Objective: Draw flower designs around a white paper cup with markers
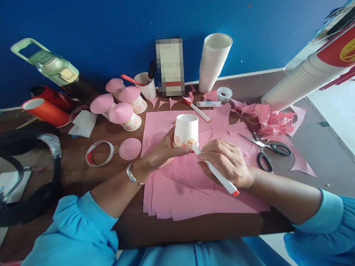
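My left hand (pixel 163 149) is wrapped round a white paper cup (pixel 186 128) with red and orange flower drawings near its lower edge. In my right hand (pixel 226 162) is a white marker (pixel 223 180) with an orange end, its tip touching or very close to the cup's bottom edge. Both hands are above a stack of pink paper sheets (pixel 181 204). At the left stand several decorated cups (pixel 132 122) with pink paper cones (pixel 121 113) on top. A pink paper disc (pixel 130 149) lies beside them.
Scissors (pixel 263 145) and pink scraps (pixel 272 120) lie at the right. Behind are a cup stack (pixel 215 61), a phone-like device (pixel 170 66), a pen cup (pixel 147 87), a glue stick (pixel 208 104) and tape (pixel 224 93). A bottle (pixel 58 71) and black headgear (pixel 56 167) are left.
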A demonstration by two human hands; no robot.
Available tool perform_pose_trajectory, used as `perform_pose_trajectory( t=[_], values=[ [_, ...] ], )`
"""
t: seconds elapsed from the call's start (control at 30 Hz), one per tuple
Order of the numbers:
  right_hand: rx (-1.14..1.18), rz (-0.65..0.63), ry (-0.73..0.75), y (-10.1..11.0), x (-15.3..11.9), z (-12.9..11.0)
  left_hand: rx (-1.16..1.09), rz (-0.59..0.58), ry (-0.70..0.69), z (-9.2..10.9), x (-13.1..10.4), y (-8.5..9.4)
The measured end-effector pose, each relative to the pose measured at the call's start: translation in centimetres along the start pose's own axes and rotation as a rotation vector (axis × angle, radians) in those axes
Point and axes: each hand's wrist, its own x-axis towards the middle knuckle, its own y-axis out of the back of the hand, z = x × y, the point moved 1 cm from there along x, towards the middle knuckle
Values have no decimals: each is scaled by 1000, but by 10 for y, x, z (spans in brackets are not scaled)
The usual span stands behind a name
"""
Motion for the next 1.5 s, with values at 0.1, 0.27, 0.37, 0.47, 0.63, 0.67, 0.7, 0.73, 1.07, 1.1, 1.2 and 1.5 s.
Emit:
perform_pose_trajectory(
  t=[0.1, 0.27, 0.37, 0.47, 0.63, 0.67, 0.7, 0.73, 1.07, 1.1, 1.2, 1.5],
  values=[
    [-3, -5, 0, -1, 0, 0, 4, -2, -7, 0, 0, 0],
    [-6, -20, -9, -2, -2, 1, -1, 7, -7, 0, -1, -1],
    [-11, -23, -4, -2, -2, 1, 2, 0, -2, -1, -1, -1],
    [-14, -30, 5, -2, -2, 1, 0, 3, 3, -1, -1, -1],
    [-13, -36, 7, -2, -1, 0, -16, 11, 8, 1, -1, -2],
    [-13, -34, 11, -2, -1, 0, -17, 11, 9, 1, -1, -2],
    [-14, -33, 13, -2, -1, 0, -14, 13, 9, 1, -1, -2],
    [-14, -33, 14, -2, -1, 0, -10, 15, 8, 1, -1, -2],
    [-1, -33, -5, -1, -2, 1, -8, 4, 3, -1, -2, 1],
    [-4, -32, -6, -1, -2, 1, -6, 1, 4, 0, -2, 1],
    [-4, -32, -8, -1, -2, 0, -7, -6, 2, 1, -2, 1],
    [-1, 4, -24, 0, -3, 2, -19, -12, -8, 0, -2, 2]
  ],
)
